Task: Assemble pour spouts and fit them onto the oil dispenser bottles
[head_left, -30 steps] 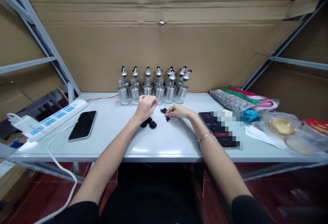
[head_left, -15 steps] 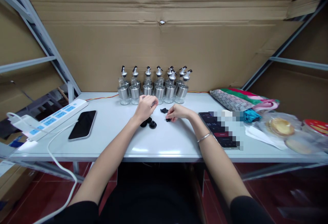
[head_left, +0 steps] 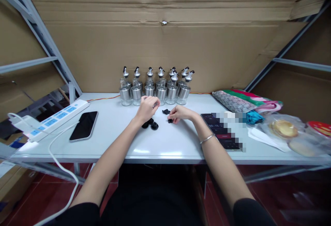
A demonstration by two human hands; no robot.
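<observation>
The right hand (head_left: 181, 113) pinched a small black plastic stopper (head_left: 170, 120); the left hand (head_left: 147, 108), curled around a small metal part, hovered at nine o'clock, just beside.

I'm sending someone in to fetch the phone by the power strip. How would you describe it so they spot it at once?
On the white table, look to the left end, where a white power strip with blue sockets lies. The phone lies flat, screen up, just right of it, left of the person's left hand. Its screen is dark, unlike the lit device on the right side.
</observation>
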